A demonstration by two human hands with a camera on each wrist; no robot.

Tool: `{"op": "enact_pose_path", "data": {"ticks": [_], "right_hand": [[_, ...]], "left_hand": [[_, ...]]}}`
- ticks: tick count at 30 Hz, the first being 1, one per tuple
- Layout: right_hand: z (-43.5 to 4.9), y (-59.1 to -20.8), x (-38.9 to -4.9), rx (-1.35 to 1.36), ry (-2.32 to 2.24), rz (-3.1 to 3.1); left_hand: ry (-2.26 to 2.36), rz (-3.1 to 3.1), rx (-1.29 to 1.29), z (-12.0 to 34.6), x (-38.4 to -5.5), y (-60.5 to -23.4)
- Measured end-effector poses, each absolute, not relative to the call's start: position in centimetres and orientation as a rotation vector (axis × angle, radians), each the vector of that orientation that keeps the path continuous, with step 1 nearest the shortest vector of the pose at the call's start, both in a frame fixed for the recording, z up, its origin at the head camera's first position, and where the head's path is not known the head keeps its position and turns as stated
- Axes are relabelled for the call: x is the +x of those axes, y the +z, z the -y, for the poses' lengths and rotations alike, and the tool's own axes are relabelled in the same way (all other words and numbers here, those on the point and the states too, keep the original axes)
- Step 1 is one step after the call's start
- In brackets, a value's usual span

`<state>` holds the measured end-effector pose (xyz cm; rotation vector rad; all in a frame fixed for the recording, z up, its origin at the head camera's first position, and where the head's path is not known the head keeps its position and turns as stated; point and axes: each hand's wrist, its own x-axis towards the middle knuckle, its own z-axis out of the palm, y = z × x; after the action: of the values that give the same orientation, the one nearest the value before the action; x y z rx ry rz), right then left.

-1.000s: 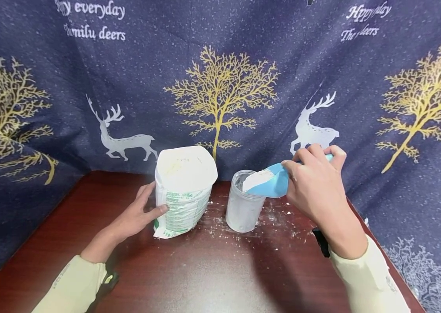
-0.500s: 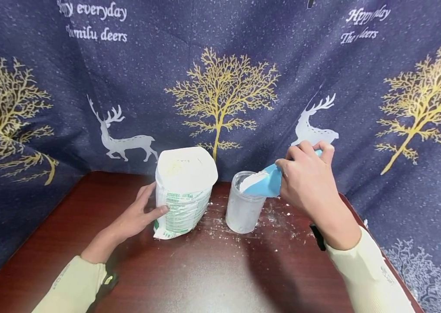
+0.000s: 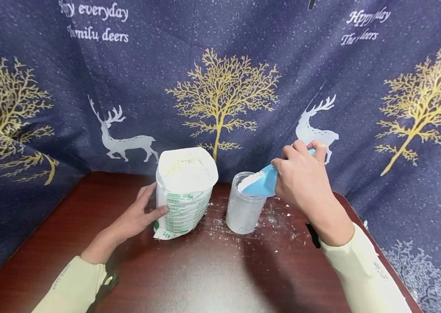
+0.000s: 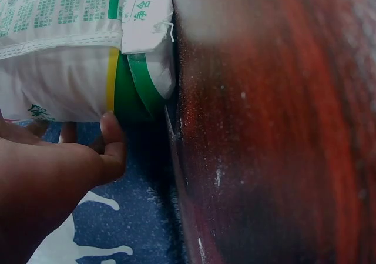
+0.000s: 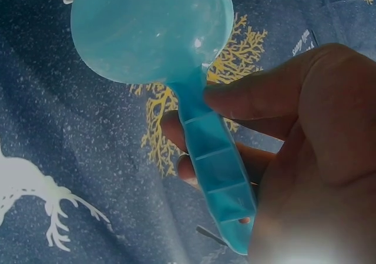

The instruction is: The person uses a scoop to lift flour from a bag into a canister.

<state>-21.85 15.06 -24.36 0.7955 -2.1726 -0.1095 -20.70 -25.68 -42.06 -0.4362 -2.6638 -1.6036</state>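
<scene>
Step in hand, apparently: tipping white powder [image 3: 246, 181] into clear cylindrical jar [image 3: 243, 215]. Right hand [image 3: 304, 178] grips blue plastic scoop [image 3: 262, 184], lip tilted down over jar's mouth. Next move probably calls for steeper tilt, lip staying inside jar's rim. Left of jar: white-and-green printed soft bag [image 3: 183, 213], top open; left hand [image 3: 136, 217], thumb and fingers wide, touches its side. Count: 1 jar, 1 scoop, 1 bag, 2 hands.

We log a navy cloth [image 3: 142, 78] with a gold tree [image 3: 218, 117] at its middle; white deer [image 3: 130, 142] left and right of the tree, lettering [image 3: 101, 34] higher either side, brown table [image 3: 189, 278] in front.
</scene>
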Motion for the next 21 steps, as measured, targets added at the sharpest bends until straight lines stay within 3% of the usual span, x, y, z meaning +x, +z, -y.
{"op": "enact_pose_path", "data": {"ticks": [21], "right_hand": [[-13.7,-23.9,-22.2,0.801,-0.164,2.2]], "left_hand": [[-1.604,2.684,-0.415,25.7,-20.7,-42.1]]}}
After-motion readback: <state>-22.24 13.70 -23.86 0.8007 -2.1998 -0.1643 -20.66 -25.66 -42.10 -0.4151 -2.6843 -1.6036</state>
